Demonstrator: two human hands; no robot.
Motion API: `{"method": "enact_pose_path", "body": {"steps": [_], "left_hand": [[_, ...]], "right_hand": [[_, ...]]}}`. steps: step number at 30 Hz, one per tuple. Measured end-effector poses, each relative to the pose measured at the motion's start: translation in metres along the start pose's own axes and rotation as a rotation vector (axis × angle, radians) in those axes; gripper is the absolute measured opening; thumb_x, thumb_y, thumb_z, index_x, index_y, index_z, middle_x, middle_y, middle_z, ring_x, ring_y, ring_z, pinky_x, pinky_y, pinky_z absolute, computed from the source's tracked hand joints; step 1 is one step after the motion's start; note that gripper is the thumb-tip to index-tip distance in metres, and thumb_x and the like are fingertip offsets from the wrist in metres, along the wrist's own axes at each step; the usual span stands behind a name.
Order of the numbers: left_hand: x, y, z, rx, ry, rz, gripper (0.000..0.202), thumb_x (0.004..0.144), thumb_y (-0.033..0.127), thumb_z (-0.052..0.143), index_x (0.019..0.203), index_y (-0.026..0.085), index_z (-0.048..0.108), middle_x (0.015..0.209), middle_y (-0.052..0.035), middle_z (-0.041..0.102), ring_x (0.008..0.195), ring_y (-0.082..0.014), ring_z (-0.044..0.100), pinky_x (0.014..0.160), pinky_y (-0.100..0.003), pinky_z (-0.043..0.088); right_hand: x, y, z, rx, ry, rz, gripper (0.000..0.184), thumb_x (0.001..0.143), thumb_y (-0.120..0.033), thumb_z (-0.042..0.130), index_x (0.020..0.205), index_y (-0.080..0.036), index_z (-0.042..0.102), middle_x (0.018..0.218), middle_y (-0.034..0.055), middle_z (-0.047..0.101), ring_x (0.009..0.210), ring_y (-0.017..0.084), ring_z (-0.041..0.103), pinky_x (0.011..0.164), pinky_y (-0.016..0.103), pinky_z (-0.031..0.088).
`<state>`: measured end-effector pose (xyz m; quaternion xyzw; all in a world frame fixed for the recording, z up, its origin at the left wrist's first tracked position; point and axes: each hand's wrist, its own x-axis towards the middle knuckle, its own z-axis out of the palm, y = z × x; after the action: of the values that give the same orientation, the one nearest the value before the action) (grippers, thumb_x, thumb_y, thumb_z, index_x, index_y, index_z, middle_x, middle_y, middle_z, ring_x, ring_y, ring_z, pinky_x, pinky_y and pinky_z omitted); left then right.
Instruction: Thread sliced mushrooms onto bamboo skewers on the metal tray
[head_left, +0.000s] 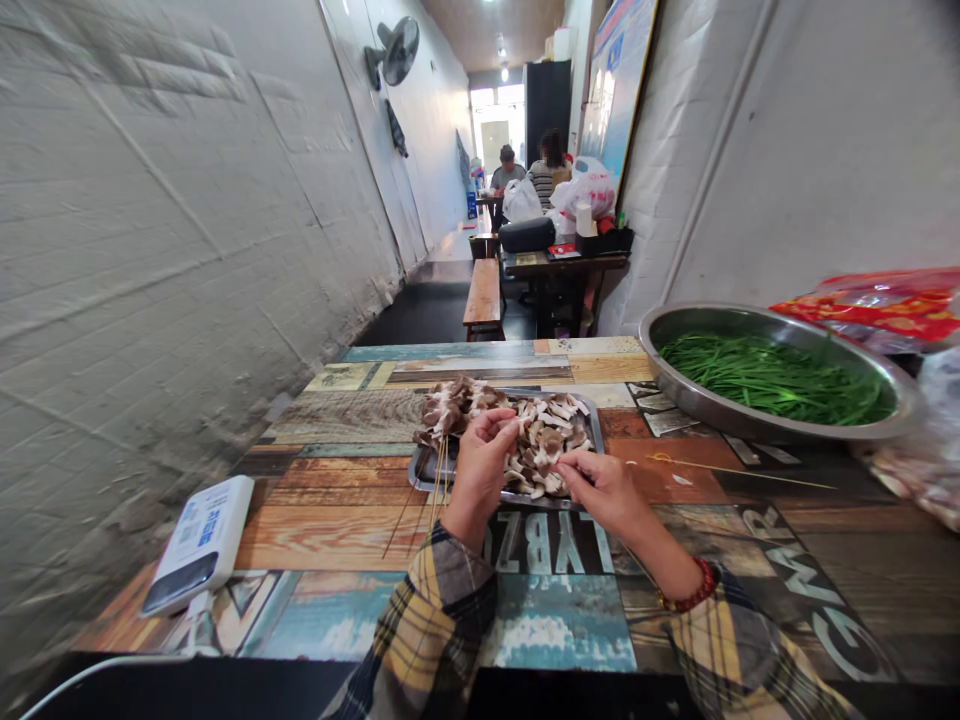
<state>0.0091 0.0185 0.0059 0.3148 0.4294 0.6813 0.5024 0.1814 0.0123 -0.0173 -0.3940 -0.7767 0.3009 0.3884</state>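
Observation:
A metal tray (pixel 581 425) on the patterned wood-look table (pixel 330 530) holds a heap of sliced grey-brown mushrooms (pixel 547 435). My left hand (pixel 480 470) is shut on several thin bamboo skewers (pixel 437 487), whose lower ends point down past the tray's near edge. A cluster of mushroom pieces (pixel 454 408) sits just above that hand. My right hand (pixel 600 490) rests over the tray's near right corner, its fingertips pinched toward the mushrooms. Its fingers hide whatever lies between them.
A steel basin of green chives (pixel 776 378) and a loose bamboo skewer (pixel 739 473) lie to the right. Plastic bags (pixel 874 308) sit beyond the basin. A white power bank (pixel 199 545) lies by the wall on the left. Two seated people (pixel 529 170) are far down the room.

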Motion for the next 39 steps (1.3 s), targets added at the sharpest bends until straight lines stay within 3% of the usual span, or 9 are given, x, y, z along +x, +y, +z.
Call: {"method": "enact_pose_path", "body": {"steps": [10,23,34,39], "left_hand": [[-0.0009,0.0027,-0.0003,-0.150,-0.010,-0.094,0.034,0.054,0.021,0.084,0.081,0.014,0.064,0.077,-0.0004,0.066,0.067,-0.0068,0.060,0.057,-0.016,0.042],[-0.0035,0.0024,0.0005,-0.089,-0.032,-0.101,0.038,0.055,0.023,0.084,0.086,0.014,0.064,0.067,0.0026,0.062,0.059,-0.0047,0.054,0.052,-0.015,0.036],[-0.0068,0.0044,0.0034,-0.148,-0.084,-0.160,0.032,0.056,0.019,0.081,0.083,0.014,0.065,0.073,-0.0001,0.065,0.070,-0.0090,0.062,0.064,-0.018,0.044],[-0.0089,-0.0018,0.0046,-0.083,-0.129,-0.146,0.030,0.059,0.020,0.079,0.086,0.014,0.066,0.069,0.0010,0.062,0.061,-0.0071,0.057,0.056,-0.017,0.040]], "right_hand": [[0.0000,-0.0012,0.0006,0.005,0.008,-0.019,0.029,0.091,-0.031,0.046,0.076,-0.017,0.066,0.054,-0.0009,0.057,0.050,0.012,0.052,0.049,0.020,0.038],[-0.0003,-0.0017,0.0004,0.012,0.013,-0.002,0.027,0.090,-0.030,0.047,0.075,-0.018,0.065,0.053,-0.0012,0.057,0.050,0.012,0.052,0.051,0.022,0.039],[-0.0003,-0.0018,0.0016,0.033,0.014,-0.003,0.030,0.091,-0.032,0.046,0.071,-0.018,0.063,0.053,-0.0019,0.055,0.051,0.012,0.052,0.053,0.022,0.039],[0.0007,-0.0021,0.0026,0.028,0.038,0.003,0.031,0.091,-0.035,0.047,0.071,-0.018,0.062,0.051,-0.0021,0.055,0.050,0.012,0.052,0.052,0.022,0.039]]}}
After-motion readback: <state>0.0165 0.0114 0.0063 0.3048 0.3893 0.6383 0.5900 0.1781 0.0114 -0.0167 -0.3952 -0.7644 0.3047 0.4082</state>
